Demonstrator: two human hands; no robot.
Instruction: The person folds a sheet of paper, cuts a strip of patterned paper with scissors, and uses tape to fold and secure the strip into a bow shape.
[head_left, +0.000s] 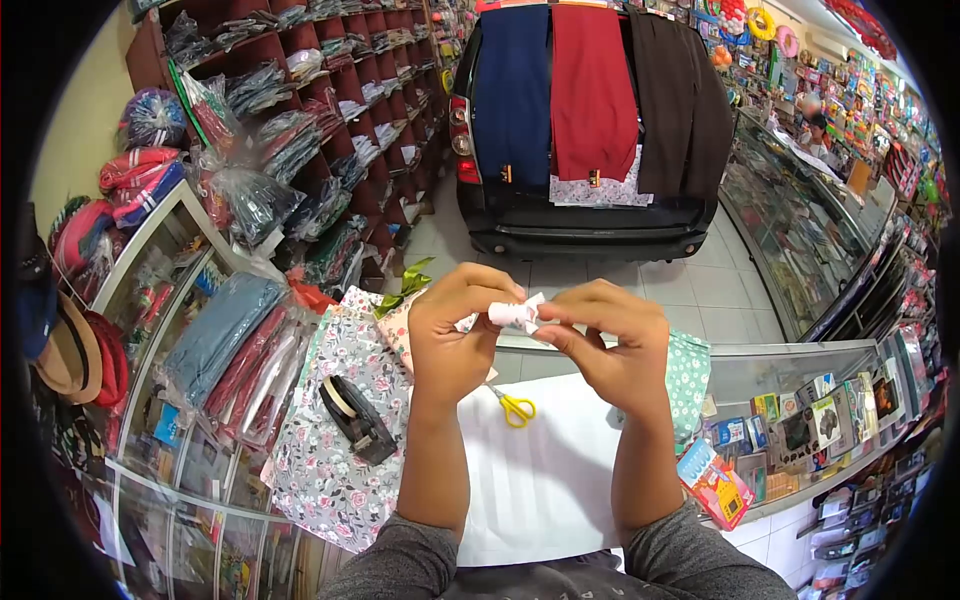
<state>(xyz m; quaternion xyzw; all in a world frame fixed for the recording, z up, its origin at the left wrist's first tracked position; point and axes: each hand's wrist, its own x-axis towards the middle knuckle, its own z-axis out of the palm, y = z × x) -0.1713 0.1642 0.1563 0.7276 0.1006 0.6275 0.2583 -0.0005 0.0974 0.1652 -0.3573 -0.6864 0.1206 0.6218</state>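
Centre frame: left hand (452, 325) and right hand (617, 335) pinch small white paper roll (510, 316) between fingertips, one per end, probably so it can't uncurl. Yellow-handled scissors (507, 401) lower centre, tape dispenser (358, 421) lower left, likely parked for reach.

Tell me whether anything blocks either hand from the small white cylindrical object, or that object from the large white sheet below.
Nothing visible separates the left hand or right hand from the small white cylindrical object; both touch it. On the large white sheet, yellow-handled scissors lie toward the far left, possibly an obstacle there.
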